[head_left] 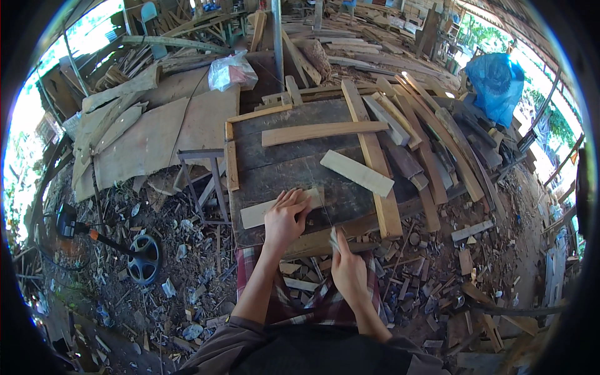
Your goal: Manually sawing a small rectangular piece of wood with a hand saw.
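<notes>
My left hand (286,220) presses down on a short pale wooden board (252,215), its fingers bent over the right part. The board lies at the near side of a dark, worn wooden worktable (281,172). My right hand (349,270) is closed on a narrow, pale, handle-like piece (335,238) at the table's near edge. From that piece a thin wire-like line runs up across the tabletop, just right of the board; whether it is a wire or a thin blade I cannot tell. Farther right lies another short pale board (357,172), set at a slant.
A long plank (324,132) lies across the table's far part, meeting a thick beam (373,162). Several long strips (431,150) lean at the right. Offcuts litter the ground. A black wheel (145,259) on a shaft stands left; a blue plastic sheet (495,87) hangs far right.
</notes>
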